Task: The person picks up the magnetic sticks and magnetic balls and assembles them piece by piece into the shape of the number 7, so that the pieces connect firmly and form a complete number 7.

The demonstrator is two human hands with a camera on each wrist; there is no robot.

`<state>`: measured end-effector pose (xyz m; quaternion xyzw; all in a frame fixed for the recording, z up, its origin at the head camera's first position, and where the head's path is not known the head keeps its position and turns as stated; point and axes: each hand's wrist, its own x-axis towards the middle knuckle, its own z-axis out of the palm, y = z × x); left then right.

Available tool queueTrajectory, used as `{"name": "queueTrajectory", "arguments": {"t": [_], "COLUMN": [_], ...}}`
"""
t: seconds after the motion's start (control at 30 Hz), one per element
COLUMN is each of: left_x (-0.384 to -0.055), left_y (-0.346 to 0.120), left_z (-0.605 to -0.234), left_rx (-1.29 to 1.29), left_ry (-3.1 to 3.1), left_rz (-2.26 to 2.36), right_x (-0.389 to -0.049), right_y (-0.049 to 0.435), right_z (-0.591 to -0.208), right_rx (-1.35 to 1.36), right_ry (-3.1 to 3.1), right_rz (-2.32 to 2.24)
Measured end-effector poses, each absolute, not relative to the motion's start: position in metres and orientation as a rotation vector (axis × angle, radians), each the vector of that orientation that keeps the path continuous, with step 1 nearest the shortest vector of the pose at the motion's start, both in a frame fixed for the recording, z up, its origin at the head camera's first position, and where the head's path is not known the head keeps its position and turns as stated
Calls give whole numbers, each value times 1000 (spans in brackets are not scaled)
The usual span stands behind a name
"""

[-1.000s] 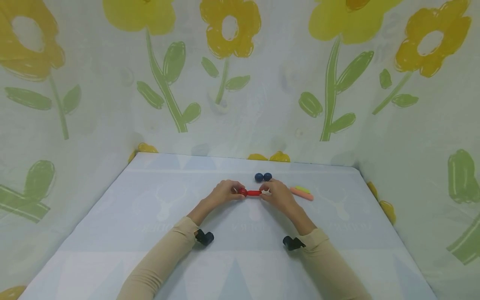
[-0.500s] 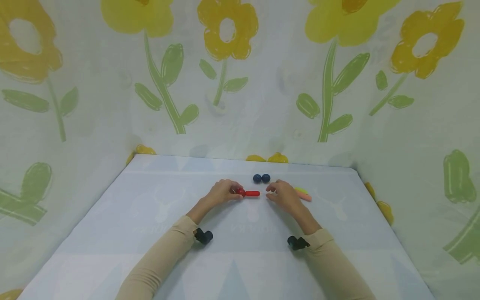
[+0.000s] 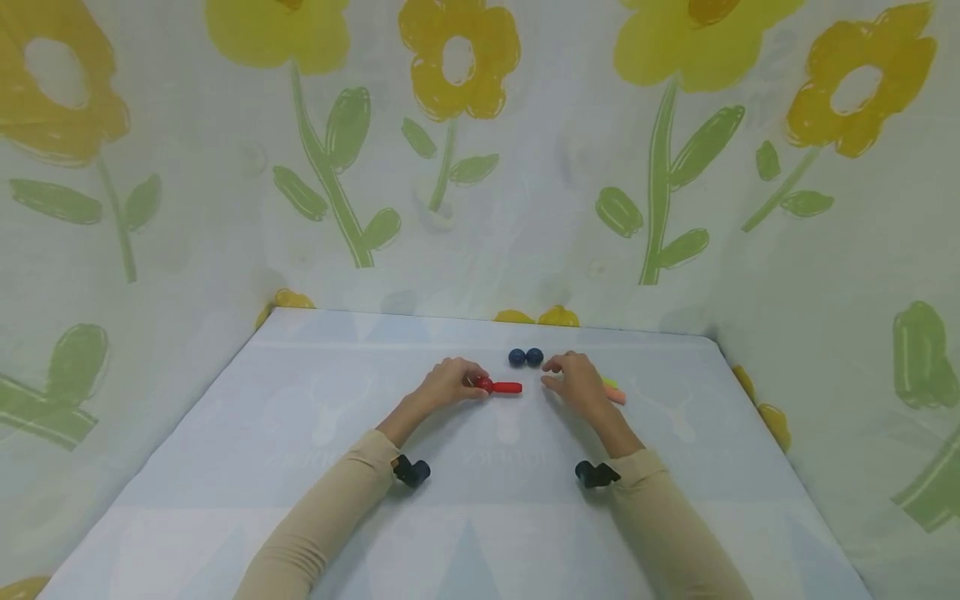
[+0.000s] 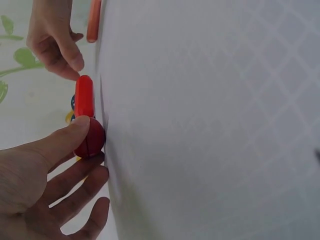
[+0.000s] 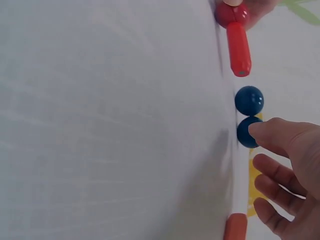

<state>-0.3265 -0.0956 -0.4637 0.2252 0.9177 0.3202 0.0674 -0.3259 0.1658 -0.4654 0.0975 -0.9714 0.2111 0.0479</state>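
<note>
Thumb and fingers of my left hand pinch a red ball on the table. A red rod lies end-on against that ball and points right, its far end free. My right hand is to the right of the rod, fingers loosely bent, holding nothing. Two dark blue balls sit side by side behind the rod, close to the right fingertips. In the right wrist view the thumb overlaps one of them, but the head view shows a small gap.
An orange rod and a yellow-green rod lie right of my right hand, partly hidden by it. The white patterned table is bounded by flower-printed cloth walls at the back and sides.
My right hand has let go of the red rod's right end and drawn away to the right. My left hand stays on the red ball, with the rod still against it.
</note>
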Motion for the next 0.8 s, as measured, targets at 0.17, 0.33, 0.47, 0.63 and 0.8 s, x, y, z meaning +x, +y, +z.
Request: {"name": "queueTrajectory", "arguments": {"t": [0.17,0.33,0.47,0.63,0.8], "left_x": [-327,-328,-329,-329,-329], "left_y": [-96,-96,-96,-96,-95], "left_z": [-464,-464,-465,-466,-465], "left_rx": [666,645,641,646,648], "left_ry": [2757,2748,2748,2744,2741], "left_rz": [968,976,980,982,989], "right_x": [-333,-340,-345,-351,-356], "right_y": [167,167,167,164,158], "right_z": [-463,-462,-461,-460,-459], "right_rx": [261,222,253,289,265], "right_ry": [-2947,-2961,-2930,-2910,-2928], "right_rz": [723,733,720,701,756]}}
